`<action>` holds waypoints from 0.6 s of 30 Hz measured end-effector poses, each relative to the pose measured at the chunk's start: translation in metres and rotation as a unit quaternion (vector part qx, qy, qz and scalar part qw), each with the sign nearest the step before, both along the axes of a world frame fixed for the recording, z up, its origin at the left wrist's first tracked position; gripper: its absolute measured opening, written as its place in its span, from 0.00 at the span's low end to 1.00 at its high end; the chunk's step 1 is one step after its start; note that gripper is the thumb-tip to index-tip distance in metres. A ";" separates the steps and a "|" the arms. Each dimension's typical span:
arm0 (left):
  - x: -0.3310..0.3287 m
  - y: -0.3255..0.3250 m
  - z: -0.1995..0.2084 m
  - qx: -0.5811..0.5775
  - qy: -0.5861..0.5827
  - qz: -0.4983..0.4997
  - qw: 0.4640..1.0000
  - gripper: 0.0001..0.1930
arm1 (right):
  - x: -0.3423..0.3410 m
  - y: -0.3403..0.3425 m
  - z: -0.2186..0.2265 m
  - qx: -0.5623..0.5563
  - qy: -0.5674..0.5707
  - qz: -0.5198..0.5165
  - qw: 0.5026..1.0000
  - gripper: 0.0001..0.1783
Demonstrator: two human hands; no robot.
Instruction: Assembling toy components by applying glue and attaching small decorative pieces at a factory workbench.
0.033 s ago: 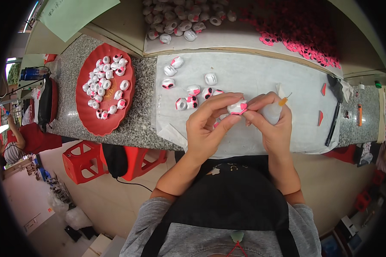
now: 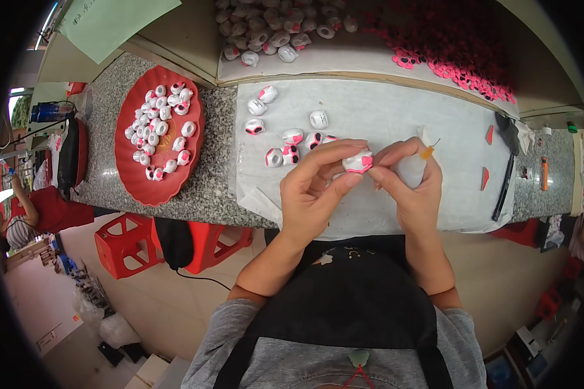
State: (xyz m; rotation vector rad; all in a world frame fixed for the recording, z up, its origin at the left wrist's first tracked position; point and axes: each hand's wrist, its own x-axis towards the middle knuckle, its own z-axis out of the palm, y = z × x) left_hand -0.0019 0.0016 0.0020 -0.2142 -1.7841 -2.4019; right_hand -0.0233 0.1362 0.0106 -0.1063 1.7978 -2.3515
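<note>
Between the thumb and fingers of my left hand (image 2: 305, 201) is a small white figurine head (image 2: 355, 162) with pink trim. My right hand (image 2: 414, 198) has a translucent squeeze bottle (image 2: 410, 170) tucked in its curled fingers. The bottle's yellow nozzle and thin needle point up and away from the figurine head. My right thumb and forefinger tips touch the head's right side. Just beyond my left hand, several similar white-and-pink heads (image 2: 291, 154) lie on the white paper sheet (image 2: 370, 107). Others are partly hidden behind my fingers.
A red scalloped plate (image 2: 130, 175) of finished-looking heads stands left on the granite counter. Behind, a shelf holds a pile of white heads (image 2: 285, 52) and many pink pieces (image 2: 480, 84). At right lie red slivers (image 2: 485, 178), a black stick-like tool (image 2: 503, 188) and an orange cutter (image 2: 544, 174).
The figurine head has turned slightly and shifted a little left in my fingertips. The bottle in my right hand has tilted slightly.
</note>
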 end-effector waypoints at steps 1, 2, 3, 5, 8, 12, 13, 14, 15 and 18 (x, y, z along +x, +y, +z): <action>0.000 -0.002 0.001 0.041 -0.017 -0.020 0.999 0.15 | 0.000 0.002 -0.003 0.007 0.026 -0.008 1.000 0.11; 0.001 -0.003 0.002 0.081 -0.034 -0.038 0.995 0.15 | 0.000 0.003 -0.004 0.014 0.053 -0.015 0.998 0.14; 0.000 -0.004 0.002 0.081 -0.034 -0.038 0.995 0.15 | 0.000 0.003 -0.003 0.014 0.052 -0.015 0.998 0.14; -0.001 -0.005 0.000 0.107 -0.029 -0.074 0.991 0.15 | -0.001 0.004 0.002 0.001 0.048 0.035 0.998 0.20; 0.002 -0.004 -0.002 0.125 -0.044 -0.078 0.988 0.14 | -0.002 -0.003 0.010 -0.009 0.040 0.068 0.997 0.20; 0.003 -0.006 0.000 0.118 -0.043 -0.103 0.987 0.13 | -0.001 0.001 0.005 -0.066 -0.026 0.089 0.994 0.15; 0.003 -0.006 -0.001 0.118 -0.044 -0.103 0.987 0.13 | -0.001 0.002 0.004 -0.067 -0.027 0.088 0.994 0.15; 0.003 -0.006 -0.003 0.109 -0.038 -0.106 0.988 0.12 | 0.000 0.004 0.002 -0.067 -0.028 0.096 0.993 0.15; 0.003 -0.005 -0.004 0.101 -0.032 -0.109 0.988 0.12 | 0.000 0.006 0.001 -0.067 -0.029 0.104 0.992 0.15; 0.003 -0.004 -0.004 0.106 -0.036 -0.106 0.988 0.12 | -0.001 0.010 0.000 -0.058 -0.015 0.123 0.991 0.15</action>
